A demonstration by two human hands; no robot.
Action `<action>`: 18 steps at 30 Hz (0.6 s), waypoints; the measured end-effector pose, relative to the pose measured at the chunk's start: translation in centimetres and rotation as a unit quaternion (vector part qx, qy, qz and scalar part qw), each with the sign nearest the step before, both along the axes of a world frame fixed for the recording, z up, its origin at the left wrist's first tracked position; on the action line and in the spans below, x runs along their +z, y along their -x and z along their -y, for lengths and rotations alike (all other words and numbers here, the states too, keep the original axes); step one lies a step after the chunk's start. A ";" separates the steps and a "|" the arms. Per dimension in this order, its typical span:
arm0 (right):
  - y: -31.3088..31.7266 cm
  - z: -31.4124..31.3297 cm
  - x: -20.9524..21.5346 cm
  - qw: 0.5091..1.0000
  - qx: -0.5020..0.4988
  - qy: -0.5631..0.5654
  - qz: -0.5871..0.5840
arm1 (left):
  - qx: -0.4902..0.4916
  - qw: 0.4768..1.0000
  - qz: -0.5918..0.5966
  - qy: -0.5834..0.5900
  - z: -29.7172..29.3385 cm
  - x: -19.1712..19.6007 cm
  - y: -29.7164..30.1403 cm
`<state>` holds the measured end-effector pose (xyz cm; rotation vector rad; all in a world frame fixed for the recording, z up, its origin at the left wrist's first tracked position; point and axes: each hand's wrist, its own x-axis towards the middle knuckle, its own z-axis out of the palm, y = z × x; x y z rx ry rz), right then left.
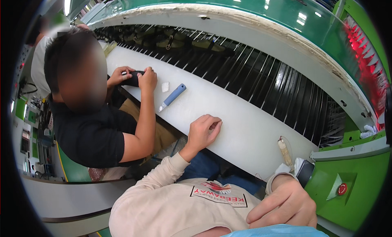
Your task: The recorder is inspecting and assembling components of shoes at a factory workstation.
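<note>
My left hand is raised over the near edge of the long white work surface. Its thumb and fingertips are drawn together; whatever is between them is too small to make out. At the lower right, my right hand is held in front of my chest with its fingers curled, and the fingertips are partly hidden. A blue-handled tool with a short metal tip lies beyond my left hand. Beside it rests a crumpled white scrap. At the right end sits a cream-coloured wrapped stick with thin thread on it.
On my left, a co-worker handles a black piece. Behind the work surface runs a rack of metal rods with dark strapped pieces on it. A green machine housing with a red button stands right, near a dark box.
</note>
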<state>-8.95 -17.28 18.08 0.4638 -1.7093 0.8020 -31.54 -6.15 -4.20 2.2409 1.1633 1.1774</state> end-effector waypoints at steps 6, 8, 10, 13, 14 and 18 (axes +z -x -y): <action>0.0 -0.3 -0.1 0.999 0.027 0.026 0.015 | -0.004 1.000 0.016 -0.006 -0.2 0.1 -0.2; 0.0 -0.4 -0.2 0.999 0.020 0.035 0.011 | 0.000 1.000 0.015 0.002 -0.1 0.0 -0.1; -0.1 -0.7 -0.2 0.999 0.029 0.024 0.018 | 0.004 1.000 0.014 0.004 -0.2 0.0 -0.2; 0.0 -0.8 -0.2 1.000 0.021 0.020 0.008 | 0.007 1.000 0.013 0.005 -0.2 0.0 0.1; 0.1 -0.8 -0.2 0.999 0.025 0.022 0.008 | 0.004 1.000 0.022 0.011 -0.1 0.1 0.0; 1.2 -0.9 -0.3 0.999 0.015 0.031 0.020 | 0.005 0.999 0.032 0.024 0.0 -0.4 0.3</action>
